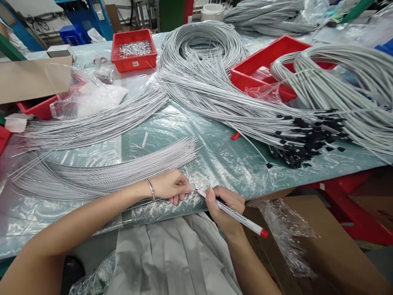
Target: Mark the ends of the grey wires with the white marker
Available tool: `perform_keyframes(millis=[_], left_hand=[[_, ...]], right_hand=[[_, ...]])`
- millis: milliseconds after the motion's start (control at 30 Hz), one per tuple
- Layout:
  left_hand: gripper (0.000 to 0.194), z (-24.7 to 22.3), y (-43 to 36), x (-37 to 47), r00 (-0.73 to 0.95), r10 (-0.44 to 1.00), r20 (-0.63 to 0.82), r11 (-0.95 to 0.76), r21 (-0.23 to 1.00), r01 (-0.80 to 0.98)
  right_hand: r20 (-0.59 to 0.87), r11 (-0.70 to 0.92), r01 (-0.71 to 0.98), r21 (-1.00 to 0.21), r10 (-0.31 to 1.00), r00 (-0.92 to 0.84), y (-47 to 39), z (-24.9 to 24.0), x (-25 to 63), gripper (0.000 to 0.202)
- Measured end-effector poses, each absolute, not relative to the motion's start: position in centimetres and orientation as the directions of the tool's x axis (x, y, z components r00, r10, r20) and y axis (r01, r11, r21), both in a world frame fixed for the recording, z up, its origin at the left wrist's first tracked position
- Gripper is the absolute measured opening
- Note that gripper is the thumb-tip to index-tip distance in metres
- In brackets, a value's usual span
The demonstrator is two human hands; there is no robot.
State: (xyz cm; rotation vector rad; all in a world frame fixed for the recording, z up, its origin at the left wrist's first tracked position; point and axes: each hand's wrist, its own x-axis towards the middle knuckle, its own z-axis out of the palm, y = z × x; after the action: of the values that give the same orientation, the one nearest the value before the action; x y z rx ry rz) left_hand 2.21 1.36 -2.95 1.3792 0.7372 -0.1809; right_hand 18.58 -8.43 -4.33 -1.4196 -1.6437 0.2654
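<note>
My left hand (pixel 172 185) is at the table's front edge, its fingers pinched on the end of a thin grey cable (pixel 144 202) that runs back to the left under my wrist. My right hand (pixel 225 205) grips a white marker (pixel 241 218) with a red end cap, its tip touching or almost touching the cable end beside my left fingertips. Just behind my left hand lies a bundle of cut grey cables (pixel 132 172). Farther back is another long cable bundle (pixel 101 123).
Coiled grey cables (pixel 208 41) with black-tipped ends (pixel 303 139) spread across the back and right. A red bin (pixel 133 63) holds small metal parts; another red bin (pixel 245 78) is at the back right. An open cardboard box (pixel 334 246) stands below the table's edge at right.
</note>
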Motion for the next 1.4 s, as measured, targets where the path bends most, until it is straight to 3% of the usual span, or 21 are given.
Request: perform_keyframes(millis=[200, 700, 767, 833, 933, 1000, 1067, 1167, 1233, 1300, 1400], left_hand=[[0.029, -3.0, 1.3, 2.1, 0.773, 0.303, -0.557, 0.208, 0.831, 0.516], [0.027, -3.2, 1.3, 2.2, 0.766, 0.3, -0.568, 0.229, 0.823, 0.52], [0.027, -3.3, 1.1, 2.2, 0.77, 0.304, -0.562, 0.226, 0.827, 0.515], [0.029, -3.1, 1.0, 2.1, 0.768, 0.318, -0.556, 0.201, 0.831, 0.519], [0.029, -0.9, 1.1, 1.8, 0.782, 0.391, -0.486, 0.091, 0.866, 0.493], [0.027, 1.7, 1.2, 1.5, 0.8, 0.465, -0.378, 0.012, 0.907, 0.422], [0.024, 4.6, 1.0, 1.5, 0.805, 0.538, -0.248, -0.054, 0.944, 0.326], [0.019, 7.5, -0.2, 2.6, 0.79, 0.611, -0.05, -0.224, 0.946, 0.234], [0.019, 7.8, -1.2, 4.0, 0.808, 0.589, 0.022, -0.383, 0.888, 0.255], [0.021, 7.2, -2.0, 5.8, 0.841, 0.539, 0.053, -0.587, 0.74, 0.329], [0.016, 6.4, -2.5, 7.9, 0.859, 0.506, 0.076, -0.678, 0.651, 0.341]], right_hand=[[0.469, 0.272, 0.62, -0.736, 0.865, 0.178, -8.6, -4.4, 18.6, 0.019], [0.493, 0.297, 0.667, -0.684, 0.862, 0.121, -8.4, -4.5, 18.1, 0.02], [0.479, 0.273, 0.628, -0.729, 0.859, 0.183, -8.5, -4.6, 18.2, 0.019], [0.414, 0.254, 0.463, -0.849, 0.864, 0.286, -8.7, -4.7, 18.4, 0.014], [0.196, 0.186, 0.063, -0.98, 0.894, 0.403, -8.9, -4.4, 18.6, 0.032], [0.04, 0.065, -0.038, -0.997, 0.883, 0.467, -9.1, -4.0, 18.5, 0.032], [-0.034, -0.054, 0.038, -0.998, 0.918, 0.395, -9.1, -3.9, 18.4, 0.025], [-0.04, -0.071, 0.191, -0.979, 0.986, 0.159, -8.6, -4.5, 17.6, 0.021], [-0.052, -0.081, 0.191, -0.978, 0.987, 0.15, -7.8, -5.2, 16.4, 0.021], [-0.075, -0.114, 0.184, -0.976, 0.976, 0.206, -6.8, -5.9, 14.8, 0.021], [-0.101, -0.188, 0.204, -0.961, 0.923, 0.372, -5.6, -6.3, 12.7, 0.028]])
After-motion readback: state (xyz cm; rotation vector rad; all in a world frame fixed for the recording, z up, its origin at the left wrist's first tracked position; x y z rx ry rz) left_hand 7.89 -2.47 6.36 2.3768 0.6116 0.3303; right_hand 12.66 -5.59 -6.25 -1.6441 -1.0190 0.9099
